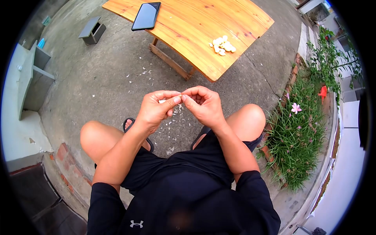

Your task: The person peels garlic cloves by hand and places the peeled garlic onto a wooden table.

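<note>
Left grip (pixel 155 109) meets right grip (pixel 205 107); anything pinched is hidden.

A home's paved yard, with a wooden table (pixel 192 27), brick edging (pixel 291 84) and flowering grass (pixel 299 133).

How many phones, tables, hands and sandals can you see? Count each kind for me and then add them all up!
Phone: 1
Table: 1
Hands: 2, left hand and right hand
Sandals: 2, left sandal and right sandal
Total: 6
</note>
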Available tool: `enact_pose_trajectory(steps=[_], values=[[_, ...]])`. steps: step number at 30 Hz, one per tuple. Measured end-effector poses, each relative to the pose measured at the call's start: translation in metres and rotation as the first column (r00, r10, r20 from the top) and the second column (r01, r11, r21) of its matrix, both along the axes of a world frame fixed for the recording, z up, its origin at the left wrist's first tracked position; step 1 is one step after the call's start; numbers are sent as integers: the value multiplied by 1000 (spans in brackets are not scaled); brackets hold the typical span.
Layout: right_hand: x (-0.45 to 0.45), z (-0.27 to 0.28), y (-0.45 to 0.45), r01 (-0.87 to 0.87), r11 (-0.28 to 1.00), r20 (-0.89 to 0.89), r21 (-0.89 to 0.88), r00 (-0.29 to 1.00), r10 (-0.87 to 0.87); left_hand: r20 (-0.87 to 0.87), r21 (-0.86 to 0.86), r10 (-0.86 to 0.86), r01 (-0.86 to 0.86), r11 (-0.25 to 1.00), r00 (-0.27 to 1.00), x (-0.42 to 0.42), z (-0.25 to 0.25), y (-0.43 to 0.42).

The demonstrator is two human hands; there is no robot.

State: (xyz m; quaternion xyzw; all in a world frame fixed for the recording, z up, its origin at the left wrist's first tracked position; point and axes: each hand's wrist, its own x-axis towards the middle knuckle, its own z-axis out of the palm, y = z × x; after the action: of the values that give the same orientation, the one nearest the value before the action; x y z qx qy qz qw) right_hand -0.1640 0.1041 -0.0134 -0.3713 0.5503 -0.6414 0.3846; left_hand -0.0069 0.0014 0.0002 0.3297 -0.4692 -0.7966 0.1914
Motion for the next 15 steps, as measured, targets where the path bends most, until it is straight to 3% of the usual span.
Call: enact_pose_trajectory(steps=[3,15], values=[[-3,0,1,13,999,-68,53,998,-9,-12,-80,27,-28,996,1000,-2,-2,1],[-8,13,5,-98,984,147,149,986,76,11,-453,128,-109,885,992,-2,-11,8]])
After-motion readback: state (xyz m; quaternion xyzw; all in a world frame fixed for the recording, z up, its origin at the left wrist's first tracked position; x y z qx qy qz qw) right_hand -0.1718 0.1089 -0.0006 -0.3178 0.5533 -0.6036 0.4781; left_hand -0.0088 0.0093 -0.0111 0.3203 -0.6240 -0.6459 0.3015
